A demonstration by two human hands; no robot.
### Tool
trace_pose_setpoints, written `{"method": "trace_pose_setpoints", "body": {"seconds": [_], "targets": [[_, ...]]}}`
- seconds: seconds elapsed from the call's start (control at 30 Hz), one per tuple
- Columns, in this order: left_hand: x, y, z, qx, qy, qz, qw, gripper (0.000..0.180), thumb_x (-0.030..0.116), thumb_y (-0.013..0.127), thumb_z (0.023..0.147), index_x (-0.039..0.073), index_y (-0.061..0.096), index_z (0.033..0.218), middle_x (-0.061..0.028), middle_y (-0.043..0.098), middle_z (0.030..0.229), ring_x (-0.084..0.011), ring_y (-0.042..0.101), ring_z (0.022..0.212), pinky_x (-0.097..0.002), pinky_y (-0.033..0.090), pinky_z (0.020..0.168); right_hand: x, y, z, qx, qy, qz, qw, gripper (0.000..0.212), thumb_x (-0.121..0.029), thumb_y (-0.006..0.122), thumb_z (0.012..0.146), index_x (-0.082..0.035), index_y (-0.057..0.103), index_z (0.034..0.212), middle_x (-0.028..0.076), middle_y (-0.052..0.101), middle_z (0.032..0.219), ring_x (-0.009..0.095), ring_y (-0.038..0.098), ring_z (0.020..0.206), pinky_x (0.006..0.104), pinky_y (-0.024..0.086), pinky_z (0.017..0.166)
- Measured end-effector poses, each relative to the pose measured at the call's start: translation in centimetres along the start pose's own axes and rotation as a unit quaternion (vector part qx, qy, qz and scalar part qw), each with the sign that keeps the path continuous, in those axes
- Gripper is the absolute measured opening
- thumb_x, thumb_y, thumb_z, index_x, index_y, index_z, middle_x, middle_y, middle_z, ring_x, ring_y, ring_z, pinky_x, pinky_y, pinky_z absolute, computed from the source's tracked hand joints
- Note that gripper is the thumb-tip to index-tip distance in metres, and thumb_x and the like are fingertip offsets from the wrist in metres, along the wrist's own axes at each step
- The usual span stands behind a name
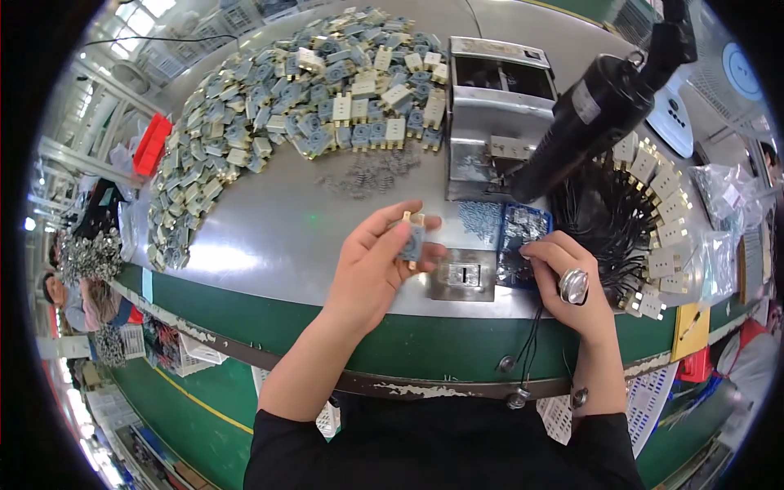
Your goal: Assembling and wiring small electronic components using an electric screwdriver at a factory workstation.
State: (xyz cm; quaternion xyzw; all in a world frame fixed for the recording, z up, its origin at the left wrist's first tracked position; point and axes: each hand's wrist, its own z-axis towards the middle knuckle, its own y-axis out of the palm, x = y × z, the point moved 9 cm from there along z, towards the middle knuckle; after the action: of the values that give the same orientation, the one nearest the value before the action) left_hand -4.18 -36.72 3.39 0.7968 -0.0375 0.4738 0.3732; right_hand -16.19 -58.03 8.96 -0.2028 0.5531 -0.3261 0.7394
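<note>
Left hand (377, 263) closed around a small grey-blue and cream plastic switch part (412, 238), held up just above the near edge of the grey metal desk (278, 229). Right hand (567, 282), ringed, fingertips pinched into a shallow blue tray of tiny metal screws (523, 233) near the same edge; held item, if any, too small to tell. Between both hands, a small square metal fixture (463, 276). Heaped along the far left edge, a big pile of matching switch parts (302, 98). Beyond the tray, a hanging black cylindrical power screwdriver (592, 122).

Open: bare metal tabletop (269, 220) ahead-left | Blocked: parts heap (310, 90) behind — metal fixture (490, 114), black driver (596, 114) right
</note>
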Motion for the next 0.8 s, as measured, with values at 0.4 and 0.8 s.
{"method": "trace_pose_setpoints", "body": {"seconds": [0.4, 0.8], "targets": [[-0.2, 6.0, -0.4, -0.112, 0.128, 0.483, 0.859, 0.049, 0.008, 0.088, 0.085, 0.006, 0.068, 0.13, -0.0067, 0.075, 0.104, -0.0156, 0.07, 0.094, -0.0286, 0.056, 0.074, -0.2, -1.0, -0.3, 0.012, -0.02, -0.018, 1.0, 0.027, 0.013, 0.067, 0.085, -0.002, 0.072, 0.107, 0.012, 0.069, 0.095, 0.026, 0.069, 0.078, 0.0336, 0.055, 0.068], [0.2, 6.0, -0.8, -0.119, 0.378, 0.563, 0.725, 0.043, 0.018, 0.096, 0.065, 0.011, 0.08, 0.105, -0.004, 0.075, 0.095, -0.0269, 0.068, 0.09, -0.0386, 0.056, 0.08, -0.2, -0.7, -0.1, 0.011, -0.013, -0.01, 1.0, 0.025, 0.012, 0.067, 0.086, -0.002, 0.073, 0.105, 0.013, 0.07, 0.094, 0.027, 0.071, 0.079, 0.034, 0.057, 0.071]]}}
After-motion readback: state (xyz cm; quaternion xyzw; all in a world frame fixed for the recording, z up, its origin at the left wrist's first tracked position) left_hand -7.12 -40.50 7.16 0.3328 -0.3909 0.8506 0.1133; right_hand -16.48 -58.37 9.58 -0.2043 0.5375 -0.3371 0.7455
